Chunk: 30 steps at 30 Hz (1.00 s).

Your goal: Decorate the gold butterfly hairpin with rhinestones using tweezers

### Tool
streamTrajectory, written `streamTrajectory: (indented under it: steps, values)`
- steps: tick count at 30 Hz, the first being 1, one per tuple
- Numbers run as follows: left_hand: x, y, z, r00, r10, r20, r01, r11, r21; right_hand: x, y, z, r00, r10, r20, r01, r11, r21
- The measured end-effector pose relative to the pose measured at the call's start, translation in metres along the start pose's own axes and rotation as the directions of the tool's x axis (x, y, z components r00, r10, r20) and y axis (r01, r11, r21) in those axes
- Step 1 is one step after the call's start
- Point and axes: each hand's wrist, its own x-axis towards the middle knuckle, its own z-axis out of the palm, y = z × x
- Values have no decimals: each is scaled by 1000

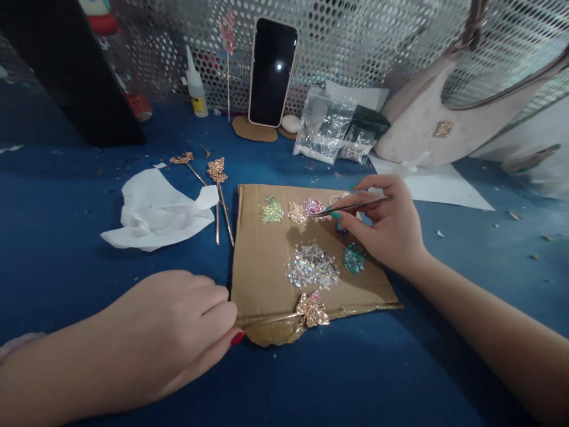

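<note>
My left hand (191,326) is closed around the thin stem of a gold flower hairpin (313,309), whose flower head lies over the near edge of a cardboard sheet (260,261). A little pink shows on one petal. My right hand (384,219) pinches metal tweezers (362,204), their tips at a small pile of pink rhinestones (313,206). Beside that pile are cream rhinestones (296,213) and green ones (272,210). Nearer to me sit a large silvery pile (312,267) and a teal pile (354,258). My right fingers partly hide a dark blue pile.
Left of the cardboard lie a crumpled white paper (160,210) and more gold hairpins (217,171). At the back stand a glue bottle (196,89), a phone (272,71) and plastic bags (326,124). A handbag (444,112) is at the right.
</note>
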Motion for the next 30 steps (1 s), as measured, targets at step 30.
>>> streamTrajectory:
  steps: [30]
  values:
    - [-1, 0, 1, 999, -29, -35, 29, 1000, -10, 0, -3, 4, 1000, -14, -2, 14, 999, 45]
